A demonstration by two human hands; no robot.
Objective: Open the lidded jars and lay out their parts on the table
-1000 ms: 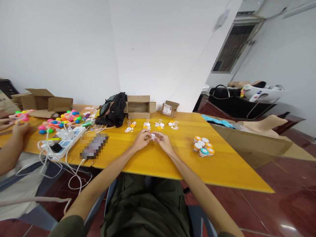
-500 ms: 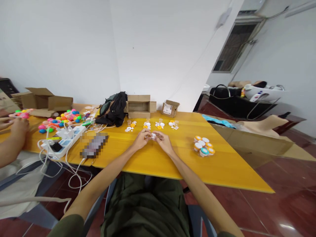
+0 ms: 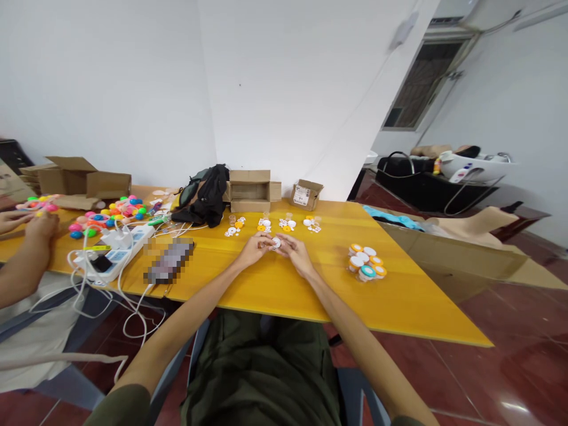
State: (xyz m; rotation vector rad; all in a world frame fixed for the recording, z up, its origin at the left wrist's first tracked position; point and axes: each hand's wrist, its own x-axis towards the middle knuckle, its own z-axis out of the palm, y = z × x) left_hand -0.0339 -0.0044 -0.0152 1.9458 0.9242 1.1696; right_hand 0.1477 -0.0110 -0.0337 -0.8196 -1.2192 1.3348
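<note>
Both my hands meet over the middle of the yellow table (image 3: 399, 302). My left hand (image 3: 254, 249) and my right hand (image 3: 296, 252) pinch a small white round part (image 3: 276, 242) between their fingertips. Just beyond them lie several little piles of white and orange small parts (image 3: 275, 225). To the right stands a cluster of small round containers with white, orange and teal lids (image 3: 366, 262).
A black bag (image 3: 204, 195) and two open cardboard boxes (image 3: 251, 190) sit at the table's back. A power strip with cables (image 3: 113, 251) and a phone (image 3: 168, 260) lie at left. Another person's hand (image 3: 39, 228) rests by colourful toys (image 3: 110, 214). Red tiled floor lies right.
My hands have shifted slightly while turning the white part; its round face now shows more clearly. The other person's hand at left has moved a little.
</note>
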